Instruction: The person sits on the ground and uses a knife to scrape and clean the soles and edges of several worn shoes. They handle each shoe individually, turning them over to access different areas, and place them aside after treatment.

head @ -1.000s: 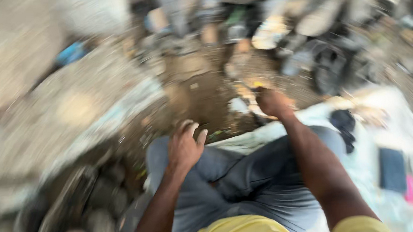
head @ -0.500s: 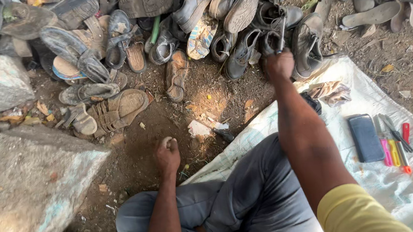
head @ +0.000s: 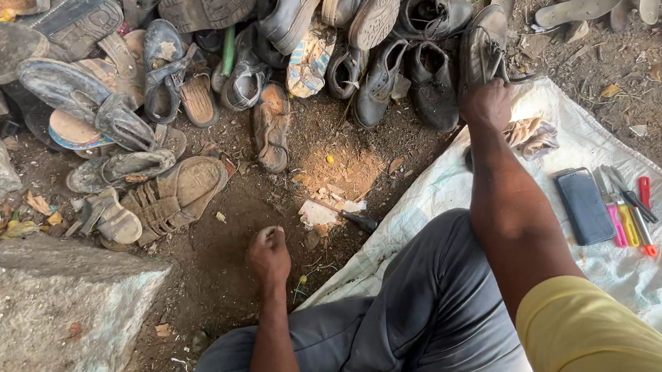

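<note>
- The right hand (head: 486, 104) is stretched forward and closed around the heel end of a dusty dark shoe (head: 482, 50), which lies at the near edge of the shoe pile (head: 296, 39), just past the far corner of the white sack sheet (head: 589, 268).
- The shoe looks wedged among others: a black shoe (head: 432, 83) presses against its left side. Pulled out sharply, the neighbours could tumble onto the sheet or the dirt.
- The grip covers only the back of the shoe, so the heavier toe end might swing down and slip free.
- The left hand (head: 268, 254) is curled into a loose fist, knuckles resting on the bare ground; whether it pinches something small I cannot tell.
- Open room: a patch of bare dirt (head: 338, 170) lies between the pile and the bent knees, littered with paper scraps.
- Edges: a stone block (head: 36, 335) bounds the left, sandals (head: 166, 195) crowd near it.
- To the right, a dark phone (head: 584, 205) and bright-handled tools (head: 628, 214) lie on the sheet, close enough that a dropped shoe or a sweeping elbow could knock them.
</note>
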